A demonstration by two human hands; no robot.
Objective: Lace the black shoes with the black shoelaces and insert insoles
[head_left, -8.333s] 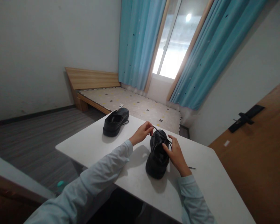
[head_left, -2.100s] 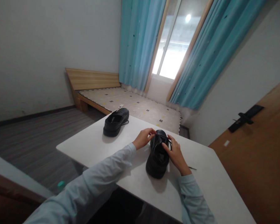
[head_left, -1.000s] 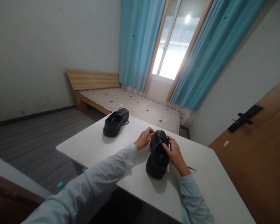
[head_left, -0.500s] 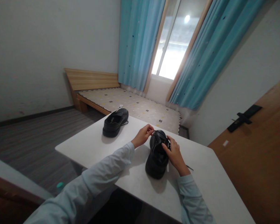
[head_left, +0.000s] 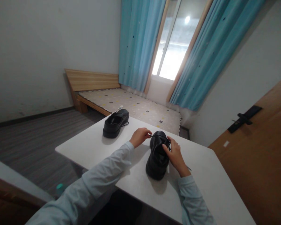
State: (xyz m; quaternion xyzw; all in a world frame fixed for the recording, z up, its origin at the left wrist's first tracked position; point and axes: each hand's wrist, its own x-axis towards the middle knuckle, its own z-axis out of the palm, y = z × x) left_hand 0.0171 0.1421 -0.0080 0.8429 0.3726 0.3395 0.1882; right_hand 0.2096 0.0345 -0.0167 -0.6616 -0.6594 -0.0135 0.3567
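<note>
A black shoe (head_left: 157,162) stands on the white table (head_left: 201,175), its toe pointing away from me. My left hand (head_left: 140,137), to the left of the toe, pinches a black shoelace (head_left: 152,136) that runs taut to the shoe. My right hand (head_left: 175,153) grips the shoe's right side, thumb over the opening and fingers along the outer edge. A lace end sticks out past my right wrist. The other black shoe (head_left: 112,126) sits at the table's far left with a loop of lace beside it.
Beyond the table is a bed (head_left: 135,103) with a wooden headboard (head_left: 93,79), under a window with blue curtains (head_left: 140,43). A wooden door (head_left: 257,150) with a black handle is at the right. Something green (head_left: 60,187) is low on the left.
My left hand has moved left, away from the shoe, drawing the lace out with it. The lace end by my right wrist has shortened. My right hand has stayed on the shoe.
</note>
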